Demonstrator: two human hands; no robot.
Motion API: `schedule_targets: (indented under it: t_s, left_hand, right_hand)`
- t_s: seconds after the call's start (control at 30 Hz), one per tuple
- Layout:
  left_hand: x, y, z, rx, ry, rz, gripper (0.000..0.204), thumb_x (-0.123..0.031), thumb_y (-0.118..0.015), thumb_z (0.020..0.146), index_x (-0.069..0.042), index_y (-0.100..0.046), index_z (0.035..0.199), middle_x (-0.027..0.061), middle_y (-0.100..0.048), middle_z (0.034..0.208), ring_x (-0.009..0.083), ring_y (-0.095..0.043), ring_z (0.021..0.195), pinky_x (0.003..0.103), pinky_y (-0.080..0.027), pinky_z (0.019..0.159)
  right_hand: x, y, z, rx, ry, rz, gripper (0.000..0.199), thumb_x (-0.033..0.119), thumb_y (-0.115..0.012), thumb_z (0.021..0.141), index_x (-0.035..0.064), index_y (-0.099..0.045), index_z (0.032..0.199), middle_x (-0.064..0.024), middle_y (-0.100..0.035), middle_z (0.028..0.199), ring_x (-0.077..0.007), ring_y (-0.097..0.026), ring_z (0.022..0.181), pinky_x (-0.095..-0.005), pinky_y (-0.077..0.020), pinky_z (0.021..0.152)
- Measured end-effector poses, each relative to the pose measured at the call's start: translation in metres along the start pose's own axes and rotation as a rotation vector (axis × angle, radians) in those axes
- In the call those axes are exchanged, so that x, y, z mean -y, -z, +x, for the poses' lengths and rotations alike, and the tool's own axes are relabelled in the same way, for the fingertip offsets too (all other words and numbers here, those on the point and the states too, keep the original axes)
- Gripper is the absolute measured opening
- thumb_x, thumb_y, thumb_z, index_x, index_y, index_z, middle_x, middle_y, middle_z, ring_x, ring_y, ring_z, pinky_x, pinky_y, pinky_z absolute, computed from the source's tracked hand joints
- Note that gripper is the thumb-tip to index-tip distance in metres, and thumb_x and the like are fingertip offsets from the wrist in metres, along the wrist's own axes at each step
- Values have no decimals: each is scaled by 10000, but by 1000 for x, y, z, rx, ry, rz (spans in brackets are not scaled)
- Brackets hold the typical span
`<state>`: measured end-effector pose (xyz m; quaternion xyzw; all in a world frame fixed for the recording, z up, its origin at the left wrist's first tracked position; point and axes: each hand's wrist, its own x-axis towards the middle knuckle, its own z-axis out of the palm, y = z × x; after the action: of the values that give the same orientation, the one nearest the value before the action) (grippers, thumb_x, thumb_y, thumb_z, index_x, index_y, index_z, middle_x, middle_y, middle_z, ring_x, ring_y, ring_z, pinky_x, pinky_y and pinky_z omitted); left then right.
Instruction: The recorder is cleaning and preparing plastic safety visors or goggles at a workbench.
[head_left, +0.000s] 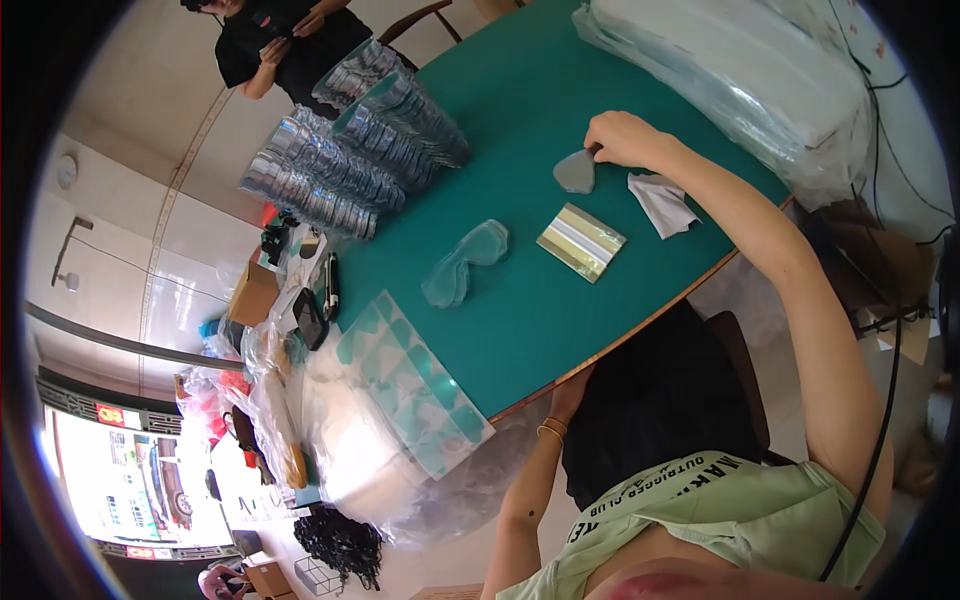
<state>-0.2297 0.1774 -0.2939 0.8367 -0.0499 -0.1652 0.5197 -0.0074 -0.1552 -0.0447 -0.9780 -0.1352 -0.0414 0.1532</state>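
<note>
The right arm point(798, 275) is stretched over the green tabletop point(515, 190), its elbow bent. By the right hand point(622, 140), a grey rounded pad point(574, 173) is pinched at its upper edge, left of the crumpled cloth point(662, 205). The left hand point(571, 394) is lowered beside the table edge, partly hidden; its grip cannot be told.

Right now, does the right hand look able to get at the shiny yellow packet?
Probably yes: the shiny yellow packet lies uncovered nearby, though the right hand touches the grey piece.
</note>
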Motion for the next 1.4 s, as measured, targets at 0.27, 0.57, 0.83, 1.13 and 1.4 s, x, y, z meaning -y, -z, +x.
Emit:
schedule_targets:
  t_s: [0.27,0.57,0.83,1.13,1.4]
  left_hand:
    - [19,-4,-63,-112,-233,440,524,-363,-612,962,41,-562,1291,243,-589,1298,367,-568,1176,395,-448,982]
    - [-206,105,-107,327,-126,-66,239,-18,-690,865,25,-698,1100,133,-713,1081,144,-665,829,262,-524,731]
    - [-212,131,-76,-445,-257,442,551,-92,-847,704,-8,-633,1205,124,-605,1158,276,-562,1033,370,-492,850]
    - [-187,136,-71,-370,-133,508,729,-200,-889,654,-13,-573,1284,130,-496,1209,337,-459,1100,439,-417,959]
    - [-180,140,-68,-404,-136,408,656,-203,-898,632,-30,-627,1203,100,-517,1173,311,-476,1052,410,-427,923]
  right_hand:
    - [27,16,-20,-197,30,-2,250,152,-701,841,40,-722,1064,-116,-665,1097,-311,-606,1071,-424,-505,898]
    - [185,-63,-106,-43,426,184,248,192,-733,819,60,-718,1029,-51,-659,1051,-234,-591,1042,-356,-487,892]
    - [40,-25,-128,-533,-124,-56,229,181,-681,899,28,-698,1068,-86,-661,1057,-272,-638,949,-344,-507,838]
    - [178,-45,-117,-227,484,448,185,9,-709,815,21,-662,994,-85,-615,944,-246,-641,838,-301,-529,722]
    - [196,-82,-83,-165,674,375,173,20,-724,780,13,-559,830,-98,-561,898,-269,-573,770,-362,-498,653]
